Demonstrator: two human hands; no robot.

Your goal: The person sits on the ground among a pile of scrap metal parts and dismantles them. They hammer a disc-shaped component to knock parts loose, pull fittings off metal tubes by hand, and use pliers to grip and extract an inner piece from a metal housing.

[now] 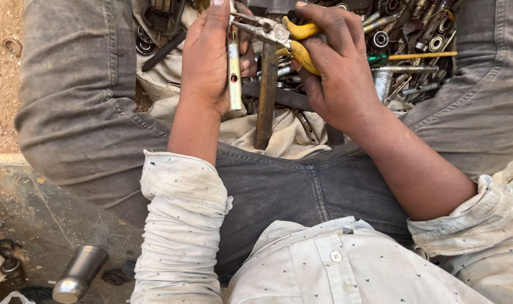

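My left hand (208,56) grips a pale metal tube-shaped tool (234,76) held upright between my legs. My right hand (338,70) is closed on yellow-handled pliers (290,42), whose grey jaws point left and meet the top of the tube near my left fingers. Under both hands stands a rusty wooden-handled hammer (266,95), its handle running down toward my lap. What the jaws pinch is too small to tell.
A dirty cloth (279,132) between my grey-trousered legs carries a heap of bearings, bolts and sockets (414,39). A green-and-yellow screwdriver (414,56) lies at the right. A steel cylinder (79,273) rests on the stained floor at the lower left.
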